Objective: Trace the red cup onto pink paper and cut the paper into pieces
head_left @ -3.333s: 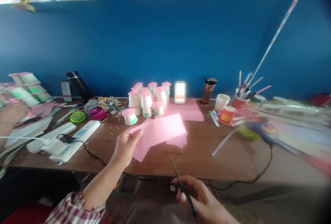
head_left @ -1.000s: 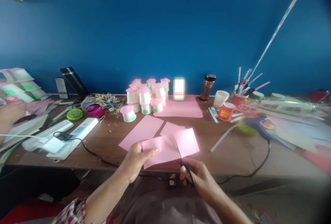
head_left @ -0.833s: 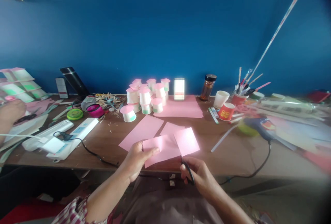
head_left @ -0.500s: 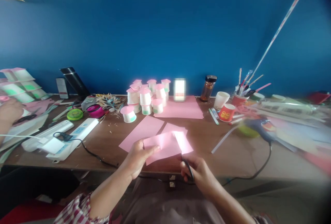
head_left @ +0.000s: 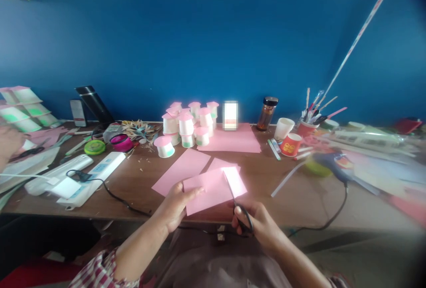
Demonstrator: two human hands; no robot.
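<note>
My left hand [head_left: 175,206] pinches the left edge of a pink paper sheet [head_left: 208,190] held just above the table's front edge. My right hand [head_left: 258,226] grips black-handled scissors [head_left: 238,208]. Their blades run up into the sheet near its right side, and a narrow strip of the paper [head_left: 235,181] bends away to the right of the cut. More pink sheets [head_left: 181,170] lie flat on the brown table [head_left: 262,181] behind my hands.
A cluster of white cups with pink tops [head_left: 188,126] stands at the back centre. Power strips [head_left: 88,175] with a black cable lie at left, beside another person's hand [head_left: 8,141]. Red and white cups, a brush holder [head_left: 308,124] and a dark jar [head_left: 268,114] stand at right.
The pink sheet went from held up in my left hand alone to being cut by the scissors. Over the last second the right-hand strip has curled in and narrowed as the blades advanced.
</note>
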